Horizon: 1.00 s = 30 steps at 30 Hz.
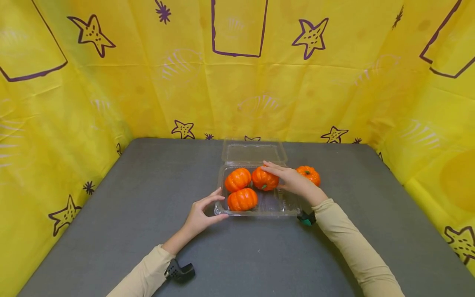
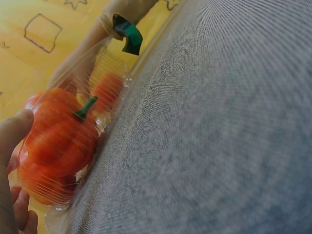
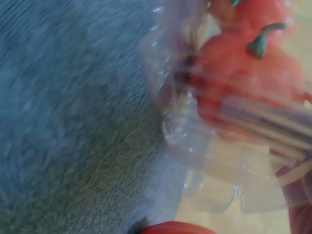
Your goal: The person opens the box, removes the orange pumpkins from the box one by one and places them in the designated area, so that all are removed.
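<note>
Orange, glossy mini pumpkin (image 1: pixel 264 179) inside the clear plastic clamshell container (image 1: pixel 256 214), along the far side at about mid-length, just right of the far-left pumpkin (image 1: pixel 237 180). Near-left pumpkin (image 1: pixel 242 199) also inside, closer to the front; outside pumpkin (image 1: pixel 308 175) on the grey table (image 1: pixel 156 177), just past the container's right end.

To seat the mini pumpkin well, probably best to lower until resting on the base, press lightly from above, then lift the fingers straight up, so as not to roll the round body into its neighbours. Brace the near-left corner with the left hand (image 1: pixel 202 212), now grasping that corner between thumb on the near side and fingers at the left wall; likely useful, as thin plastic could flex or slide. Right hand (image 1: pixel 293 180) over the mini pumpkin's upper right, fingers fairly straight and touching; cannot tell whether gripping or only resting, with the right wrist view blurred. Avoid knocking the hinged lid (image 1: pixel 255 152), folded back at the far side.

Stem (image 1: pixel 264 187) aimed toward the near side, tipped over rather than upright. Body squat and nearly round, hence no strong long axis. Container's long axis: left to right, roughly parallel to the far table edge.
</note>
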Available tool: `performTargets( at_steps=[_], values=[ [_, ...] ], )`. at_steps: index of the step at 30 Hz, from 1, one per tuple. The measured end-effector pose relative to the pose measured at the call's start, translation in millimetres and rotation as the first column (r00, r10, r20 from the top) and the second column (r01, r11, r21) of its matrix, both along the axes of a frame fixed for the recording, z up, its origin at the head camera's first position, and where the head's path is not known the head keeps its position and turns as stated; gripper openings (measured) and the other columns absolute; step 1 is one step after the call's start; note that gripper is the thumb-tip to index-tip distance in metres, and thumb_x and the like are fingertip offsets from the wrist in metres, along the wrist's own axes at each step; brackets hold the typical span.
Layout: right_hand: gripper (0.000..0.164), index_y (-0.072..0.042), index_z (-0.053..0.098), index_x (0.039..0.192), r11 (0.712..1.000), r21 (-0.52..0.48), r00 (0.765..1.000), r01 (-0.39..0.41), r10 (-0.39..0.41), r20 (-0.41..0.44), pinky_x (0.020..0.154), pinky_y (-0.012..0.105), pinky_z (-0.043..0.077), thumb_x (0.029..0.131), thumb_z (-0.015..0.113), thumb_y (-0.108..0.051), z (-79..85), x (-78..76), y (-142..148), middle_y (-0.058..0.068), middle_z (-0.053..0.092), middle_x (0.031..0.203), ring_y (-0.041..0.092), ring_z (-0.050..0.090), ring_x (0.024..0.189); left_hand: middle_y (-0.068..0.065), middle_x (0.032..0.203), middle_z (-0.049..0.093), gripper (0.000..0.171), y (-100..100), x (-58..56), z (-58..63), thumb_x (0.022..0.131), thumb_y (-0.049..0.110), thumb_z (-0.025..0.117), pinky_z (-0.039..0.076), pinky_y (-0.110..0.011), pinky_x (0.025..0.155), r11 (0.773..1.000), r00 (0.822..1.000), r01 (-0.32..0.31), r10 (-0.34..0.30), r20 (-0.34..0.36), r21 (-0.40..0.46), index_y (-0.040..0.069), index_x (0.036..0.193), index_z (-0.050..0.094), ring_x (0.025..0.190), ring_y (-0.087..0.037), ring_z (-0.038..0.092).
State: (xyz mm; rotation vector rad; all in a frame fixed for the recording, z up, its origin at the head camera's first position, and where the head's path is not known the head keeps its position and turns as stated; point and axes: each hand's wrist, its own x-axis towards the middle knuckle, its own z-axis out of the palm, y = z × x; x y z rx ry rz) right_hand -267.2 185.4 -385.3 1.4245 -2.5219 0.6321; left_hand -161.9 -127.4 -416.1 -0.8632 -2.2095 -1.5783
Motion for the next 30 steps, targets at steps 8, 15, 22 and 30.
performTargets(
  at_steps=[8, 15, 22, 30],
  values=[
    [0.078, -0.002, 0.046, 0.129, 0.998, -0.013, 0.997, 0.065, -0.066, -0.037, 0.080, 0.041, 0.047, 0.060, 0.082, -0.004, -2.2, 1.2, 3.6, 0.018, 0.042, 0.132, 0.033, 0.049, 0.110, -0.025, 0.121, 0.049, 0.041, -0.2, 0.9, 0.4, 0.062, -0.003, 0.078, 0.029, -0.024, 0.097, 1.000, 1.000, -0.010, 0.010, 0.013, -0.008, -0.008, 0.099, 0.060, 0.114, -0.036, 0.045],
    [0.082, 0.003, 0.043, 0.129, 0.994, -0.036, 0.993, 0.106, -0.104, 0.049, 0.087, 0.044, 0.042, 0.059, 0.083, -0.010, -1.1, 4.7, 4.9, 0.019, 0.035, 0.137, 0.032, 0.038, 0.120, -0.024, 0.122, 0.049, 0.042, 0.1, 0.9, -0.7, 0.063, -0.003, 0.078, 0.029, -0.027, 0.098, 1.000, 1.000, -0.009, 0.009, 0.009, -0.012, -0.008, 0.100, 0.060, 0.115, -0.035, 0.044],
    [0.082, 0.004, 0.042, 0.127, 0.979, -0.129, 0.976, 0.159, -0.136, 0.169, 0.089, 0.048, 0.038, 0.059, 0.084, -0.015, -2.6, 8.8, 9.5, 0.021, 0.036, 0.135, 0.035, 0.043, 0.116, -0.029, 0.120, 0.048, 0.043, 0.8, -1.3, -3.1, 0.062, -0.004, 0.078, 0.032, -0.025, 0.096, 1.000, 0.999, 0.011, -0.011, -0.037, 0.000, -0.009, 0.099, 0.059, 0.112, -0.039, 0.045],
    [0.063, 0.003, 0.043, 0.109, 0.915, -0.355, 0.925, 0.194, -0.050, 0.377, 0.091, 0.042, 0.037, 0.061, 0.082, -0.008, -4.6, 14.4, 15.2, 0.021, 0.033, 0.136, 0.033, 0.040, 0.119, -0.028, 0.120, 0.049, 0.043, 0.6, -0.9, -2.4, 0.061, -0.005, 0.079, 0.032, -0.024, 0.096, 1.000, 0.999, 0.012, -0.012, -0.033, 0.007, -0.009, 0.099, 0.059, 0.112, -0.039, 0.045]
  ],
)
